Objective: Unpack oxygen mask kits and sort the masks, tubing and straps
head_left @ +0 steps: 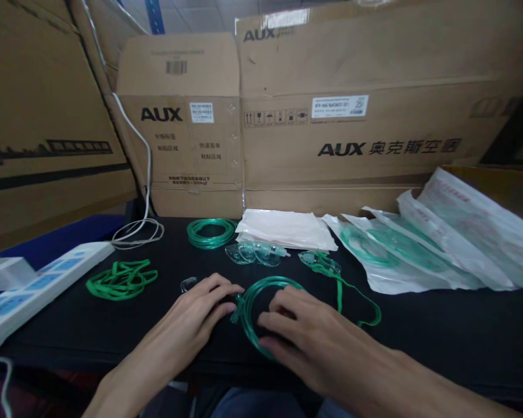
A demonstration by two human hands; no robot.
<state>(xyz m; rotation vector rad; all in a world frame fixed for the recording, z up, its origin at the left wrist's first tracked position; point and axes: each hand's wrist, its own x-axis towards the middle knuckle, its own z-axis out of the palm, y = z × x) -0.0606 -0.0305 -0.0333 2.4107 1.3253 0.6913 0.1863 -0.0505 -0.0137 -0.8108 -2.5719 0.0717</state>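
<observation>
A coil of translucent green tubing [247,319] lies on the black table in front of me. My left hand [200,316] is at the coil's left side, thumb and fingers closed on the tubing by a small gathered end piece. Over the coil's right side, my right hand [303,334] has its fingers curled around the loops, hiding part of them. A small clear plastic piece [189,284] lies just beyond my left hand. Farther back sits a clear mask [320,262] with a green strap [370,299] trailing right.
Several clear masks [257,253] stand in a row before white packets [287,226]. Another green coil [211,233] lies behind. Green straps [121,280] and a power strip [43,290] are left. Packaged tubing [401,249] lies right. Cardboard boxes [353,128] wall the back.
</observation>
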